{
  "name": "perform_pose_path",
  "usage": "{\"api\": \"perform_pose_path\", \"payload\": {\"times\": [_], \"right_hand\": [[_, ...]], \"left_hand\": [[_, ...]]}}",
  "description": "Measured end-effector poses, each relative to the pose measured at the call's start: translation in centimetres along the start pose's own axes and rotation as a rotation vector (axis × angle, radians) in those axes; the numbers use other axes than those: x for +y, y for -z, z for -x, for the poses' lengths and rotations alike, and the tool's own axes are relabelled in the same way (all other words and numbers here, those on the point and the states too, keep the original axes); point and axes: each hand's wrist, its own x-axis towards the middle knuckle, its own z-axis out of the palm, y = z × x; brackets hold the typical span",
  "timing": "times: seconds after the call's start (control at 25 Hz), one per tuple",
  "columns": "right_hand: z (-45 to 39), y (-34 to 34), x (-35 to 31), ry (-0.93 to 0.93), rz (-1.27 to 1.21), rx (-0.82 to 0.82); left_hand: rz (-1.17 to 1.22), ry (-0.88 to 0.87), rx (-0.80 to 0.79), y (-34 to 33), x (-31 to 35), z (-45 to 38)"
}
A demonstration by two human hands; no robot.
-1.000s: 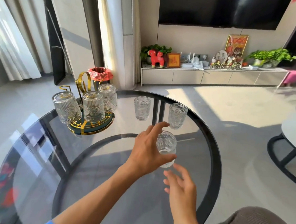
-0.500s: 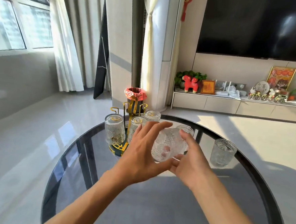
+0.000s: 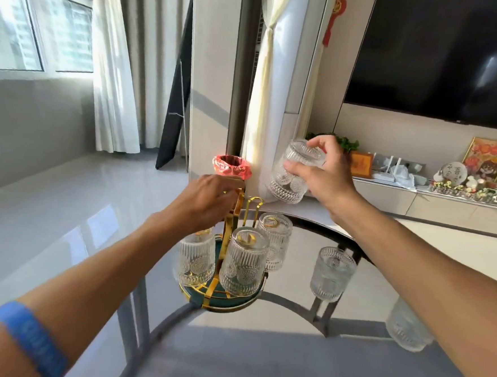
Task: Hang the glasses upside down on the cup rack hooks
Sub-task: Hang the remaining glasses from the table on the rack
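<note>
The gold cup rack (image 3: pixel 226 263) with a dark green round base stands on the round glass table (image 3: pixel 285 353). Three ribbed glasses hang upside down on it: left (image 3: pixel 196 261), front (image 3: pixel 243 261) and back right (image 3: pixel 274 240). My left hand (image 3: pixel 208 200) grips the rack's gold top handle. My right hand (image 3: pixel 321 175) holds another ribbed glass (image 3: pixel 294 174) upside down and tilted, in the air above and right of the rack, over a free gold hook (image 3: pixel 255 202). Two glasses stand upright on the table, one (image 3: pixel 332 272) near the rack, one (image 3: pixel 408 326) partly behind my right forearm.
A bin with a red liner (image 3: pixel 231 165) stands on the floor behind the rack. A TV console (image 3: pixel 446 202) with ornaments runs along the far right wall. The table's dark rim (image 3: pixel 338 233) curves behind the rack.
My right hand took the glass from both hands, turned it upside down and raised it above the rack. My left hand let go and gripped the rack's handle. The view came closer to the rack.
</note>
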Motion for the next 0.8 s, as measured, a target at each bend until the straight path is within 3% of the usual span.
{"api": "perform_pose_path", "payload": {"times": [0.24,0.48,0.64,0.8], "right_hand": [[-2.6,-5.6,4.1,-0.03,0.127,-0.104],[-3.5,-8.2,5.2,-0.016,0.307,-0.244],[-3.2,-9.4,6.2,-0.12,0.405,-0.323],[-2.9,-10.3,6.5,-0.17,0.533,-0.303]], "left_hand": [[0.088,-0.104,0.026,-0.9,-1.6,-0.9],[0.146,-0.059,0.021,-0.9,-1.8,-0.7],[0.114,-0.072,0.031,-1.1,-1.9,-0.5],[0.142,-0.036,-0.006,-0.9,-1.7,-0.7]]}}
